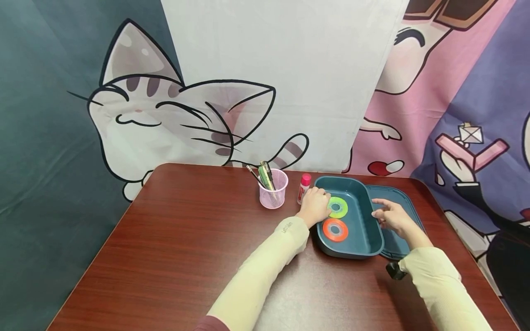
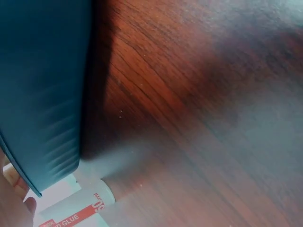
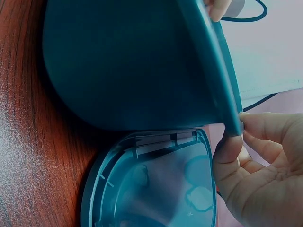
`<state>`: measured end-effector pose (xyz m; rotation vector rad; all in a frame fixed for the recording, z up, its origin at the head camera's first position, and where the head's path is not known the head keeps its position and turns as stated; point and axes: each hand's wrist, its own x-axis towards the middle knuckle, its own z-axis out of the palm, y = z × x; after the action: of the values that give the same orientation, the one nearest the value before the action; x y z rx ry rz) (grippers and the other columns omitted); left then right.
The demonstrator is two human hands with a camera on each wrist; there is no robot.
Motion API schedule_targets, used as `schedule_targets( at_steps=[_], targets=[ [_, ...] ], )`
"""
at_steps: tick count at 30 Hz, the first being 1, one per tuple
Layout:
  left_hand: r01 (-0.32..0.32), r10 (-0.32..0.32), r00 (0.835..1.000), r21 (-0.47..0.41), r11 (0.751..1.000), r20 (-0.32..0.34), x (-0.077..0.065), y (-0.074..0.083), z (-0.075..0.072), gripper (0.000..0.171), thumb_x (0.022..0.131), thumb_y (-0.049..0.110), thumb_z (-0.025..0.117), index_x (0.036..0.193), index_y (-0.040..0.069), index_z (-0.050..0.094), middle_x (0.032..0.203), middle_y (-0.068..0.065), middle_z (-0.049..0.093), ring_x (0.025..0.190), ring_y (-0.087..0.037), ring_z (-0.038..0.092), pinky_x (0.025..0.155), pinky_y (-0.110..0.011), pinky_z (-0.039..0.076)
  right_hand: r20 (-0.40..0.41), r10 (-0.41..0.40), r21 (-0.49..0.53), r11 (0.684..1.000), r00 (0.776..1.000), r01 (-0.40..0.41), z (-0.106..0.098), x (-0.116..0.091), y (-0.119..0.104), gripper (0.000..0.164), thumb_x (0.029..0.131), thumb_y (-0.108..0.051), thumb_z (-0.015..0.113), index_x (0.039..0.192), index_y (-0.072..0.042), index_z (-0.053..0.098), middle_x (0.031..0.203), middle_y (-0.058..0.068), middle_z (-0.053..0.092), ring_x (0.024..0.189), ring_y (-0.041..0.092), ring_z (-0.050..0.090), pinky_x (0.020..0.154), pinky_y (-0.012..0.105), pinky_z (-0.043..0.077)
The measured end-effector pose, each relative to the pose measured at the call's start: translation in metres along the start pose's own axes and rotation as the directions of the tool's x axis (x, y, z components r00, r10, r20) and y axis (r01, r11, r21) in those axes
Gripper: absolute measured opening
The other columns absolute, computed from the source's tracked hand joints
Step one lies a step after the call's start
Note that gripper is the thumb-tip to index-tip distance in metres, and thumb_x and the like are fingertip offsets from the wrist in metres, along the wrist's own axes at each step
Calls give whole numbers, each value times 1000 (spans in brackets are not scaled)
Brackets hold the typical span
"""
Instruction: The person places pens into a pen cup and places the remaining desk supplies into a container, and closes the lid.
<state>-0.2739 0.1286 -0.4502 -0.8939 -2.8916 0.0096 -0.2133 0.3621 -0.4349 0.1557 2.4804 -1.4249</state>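
A dark teal plastic box [image 1: 358, 248] stands at the right of the table, with a green tape roll [image 1: 338, 208] and an orange tape roll [image 1: 336, 230] lying in its left side. My left hand [image 1: 315, 205] grips the box's left rim beside the green roll; the left wrist view shows only a bit of its fingers [image 2: 29, 204] at the rim. On the opposite side, my right hand [image 1: 393, 216] pinches the right rim between thumb and finger, seen closely in the right wrist view. A matching lid [image 1: 399, 246] lies flat, partly behind the box and under that hand.
Just left of the box stands a white glue bottle [image 1: 301, 195] with a red cap. Beside it is a pink mesh pen cup [image 1: 272, 202] holding several pens. The brown table [image 1: 186, 230] ends at a printed cloth backdrop [image 1: 269, 41].
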Motion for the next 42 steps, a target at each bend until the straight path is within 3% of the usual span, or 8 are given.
schedule_targets(
  at_steps=[5,9,18,21,24,31,37,42],
  targets=[
    [-46,38,995,-82,996,-96,-3,-4,-6,43,81,41,58,120,21,54,117,5,53,108,-12,46,93,-26,36,-3,2,4,1000,1000,-2,0,0,0,58,86,-8,49,136,3,22,82,0,48,63,9,46,61,32,47],
    [-93,59,973,-146,985,-223,-2,-9,-12,40,81,36,59,118,20,56,116,4,54,107,-11,47,93,-25,37,-2,-1,6,1000,1000,1,0,0,0,58,86,-9,50,136,3,22,81,-2,48,63,8,46,61,31,48],
    [-135,15,879,-217,967,-477,-2,-22,-26,29,80,31,61,107,20,61,108,6,58,101,-11,51,88,-24,40,-20,2,-23,1000,1000,-3,1,-1,0,59,86,-9,49,137,2,22,90,8,47,64,8,47,61,31,48],
    [-136,-8,846,-230,964,-533,-2,-28,-30,29,79,30,62,106,19,62,108,5,58,101,-12,51,88,-25,40,-20,5,-21,1000,1000,-5,1,0,0,58,86,-9,49,137,2,22,90,8,47,64,8,47,61,31,48],
    [-118,-46,824,-250,961,-565,-2,-34,-32,32,77,30,63,107,19,61,110,4,57,103,-12,51,89,-26,39,-21,7,-21,1000,1000,-8,2,0,0,58,86,-9,49,137,1,22,91,8,47,64,8,47,61,31,48],
    [-82,-154,807,-366,927,-570,-3,-48,-30,39,75,29,66,112,17,59,115,2,56,108,-15,49,93,-29,37,-21,13,-21,1000,1000,-14,1,0,-1,59,86,-9,50,137,1,22,93,10,47,65,8,48,62,30,48],
    [-47,-227,807,-442,896,-546,-4,-57,-19,47,72,28,68,116,16,56,117,0,55,109,-17,49,94,-29,37,-23,13,-26,1000,1000,-14,2,0,-1,59,87,-10,50,137,1,22,91,9,48,65,8,48,62,30,48],
    [-51,-246,819,-493,869,-518,-6,-60,-11,56,70,24,68,122,12,51,120,-5,53,109,-20,50,93,-30,38,-19,11,-32,999,1000,-11,2,0,0,59,87,-11,50,137,1,22,87,6,48,65,8,47,62,30,48]
  ],
)
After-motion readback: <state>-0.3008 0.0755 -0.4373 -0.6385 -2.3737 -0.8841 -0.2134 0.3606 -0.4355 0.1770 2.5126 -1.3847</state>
